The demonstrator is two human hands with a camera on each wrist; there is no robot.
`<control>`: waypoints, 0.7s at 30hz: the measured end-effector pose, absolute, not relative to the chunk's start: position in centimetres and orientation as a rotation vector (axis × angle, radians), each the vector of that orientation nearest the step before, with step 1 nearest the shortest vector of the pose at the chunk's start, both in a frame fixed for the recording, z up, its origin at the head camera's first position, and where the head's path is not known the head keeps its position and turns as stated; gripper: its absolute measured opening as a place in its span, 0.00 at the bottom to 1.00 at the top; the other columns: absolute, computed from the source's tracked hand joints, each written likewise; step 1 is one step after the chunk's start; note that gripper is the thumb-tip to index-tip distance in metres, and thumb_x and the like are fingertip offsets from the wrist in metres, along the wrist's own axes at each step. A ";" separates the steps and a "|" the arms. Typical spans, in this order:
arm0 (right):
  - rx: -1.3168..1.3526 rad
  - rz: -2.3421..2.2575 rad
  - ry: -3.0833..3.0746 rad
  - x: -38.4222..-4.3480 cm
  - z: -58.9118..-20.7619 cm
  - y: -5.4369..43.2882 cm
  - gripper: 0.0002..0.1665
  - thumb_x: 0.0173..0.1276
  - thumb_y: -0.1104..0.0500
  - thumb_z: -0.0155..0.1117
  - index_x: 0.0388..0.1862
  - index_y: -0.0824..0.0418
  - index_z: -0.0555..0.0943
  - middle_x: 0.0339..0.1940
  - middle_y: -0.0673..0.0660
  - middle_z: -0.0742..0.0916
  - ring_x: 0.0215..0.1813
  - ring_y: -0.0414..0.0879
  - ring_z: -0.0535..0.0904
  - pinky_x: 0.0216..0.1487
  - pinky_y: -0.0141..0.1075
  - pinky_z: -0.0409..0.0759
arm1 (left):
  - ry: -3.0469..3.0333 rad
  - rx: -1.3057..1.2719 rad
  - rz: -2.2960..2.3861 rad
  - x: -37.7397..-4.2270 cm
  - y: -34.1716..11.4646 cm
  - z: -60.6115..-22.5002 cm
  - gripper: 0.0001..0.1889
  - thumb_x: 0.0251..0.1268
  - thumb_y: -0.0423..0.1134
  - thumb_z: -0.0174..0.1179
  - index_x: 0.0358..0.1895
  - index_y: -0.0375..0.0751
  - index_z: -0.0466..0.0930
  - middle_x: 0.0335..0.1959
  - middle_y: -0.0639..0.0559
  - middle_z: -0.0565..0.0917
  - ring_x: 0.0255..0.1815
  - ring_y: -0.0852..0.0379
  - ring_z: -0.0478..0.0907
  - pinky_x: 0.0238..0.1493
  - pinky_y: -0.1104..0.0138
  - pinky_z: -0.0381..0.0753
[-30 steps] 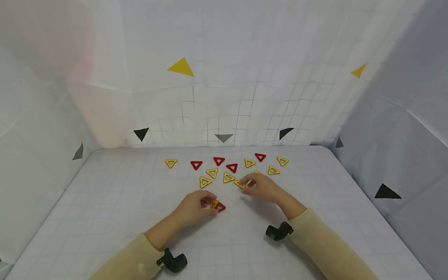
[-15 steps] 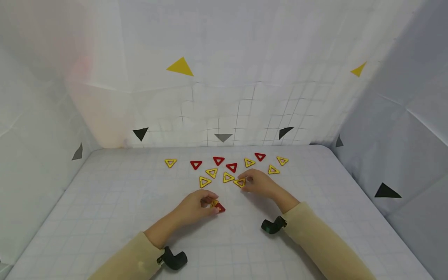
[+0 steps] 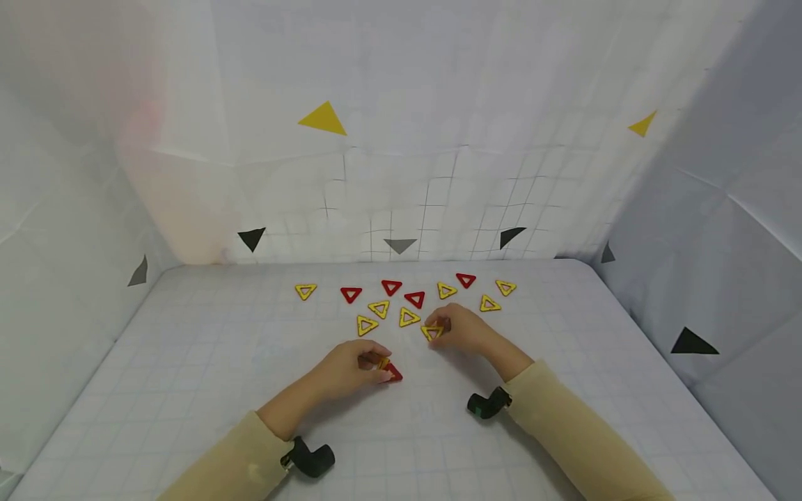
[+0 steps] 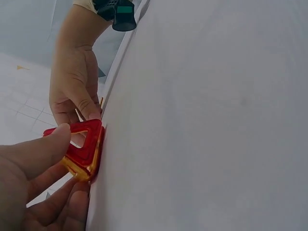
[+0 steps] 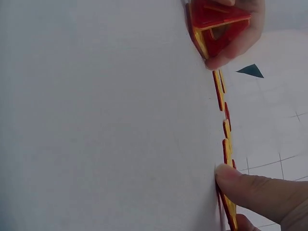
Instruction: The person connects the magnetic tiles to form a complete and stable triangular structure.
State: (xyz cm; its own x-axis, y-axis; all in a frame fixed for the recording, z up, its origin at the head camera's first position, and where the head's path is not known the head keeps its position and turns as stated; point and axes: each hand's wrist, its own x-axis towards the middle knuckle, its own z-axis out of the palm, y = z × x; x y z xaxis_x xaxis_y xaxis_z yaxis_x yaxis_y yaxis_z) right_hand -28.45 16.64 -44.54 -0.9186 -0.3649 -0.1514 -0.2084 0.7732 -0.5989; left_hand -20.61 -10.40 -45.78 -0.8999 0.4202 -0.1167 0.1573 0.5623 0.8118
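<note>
My left hand (image 3: 349,369) grips a small solid piece built of red and yellow hollow triangle tiles (image 4: 91,154), low over the white table. In the left wrist view its thumb presses the red face and fingers support it from below. To the right and farther back, my right hand (image 3: 464,328) pinches a yellow triangle tile (image 3: 425,330) between thumb and fingers. Seen edge-on in the right wrist view, that tile (image 5: 231,214) stands tilted up, with the thumb on its near side. Part of the built piece is hidden behind the left fingers.
Several loose yellow triangle tiles (image 3: 402,318) and red triangle tiles (image 3: 351,290) lie flat across the back half of the white table (image 3: 188,348). White cloth walls (image 3: 551,83) enclose the back and sides. Each wrist carries a black camera (image 3: 313,460).
My right hand has come in to the yellow tile, taken hold of it and tilted it up, drawing it slightly nearer. The left hand stays in place, its built piece turned slightly.
</note>
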 end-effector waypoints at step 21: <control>-0.526 -0.863 2.640 -26.1 -44.4 16.5 0.17 0.52 0.54 0.82 0.41 0.50 0.86 0.33 0.44 0.84 0.39 0.42 0.78 0.44 0.36 0.78 | 2.419 0.586 1.326 -21.0 -11.1 -45.7 0.18 0.65 0.41 0.69 0.57 0.43 0.83 0.48 0.58 0.85 0.49 0.60 0.79 0.55 0.61 0.77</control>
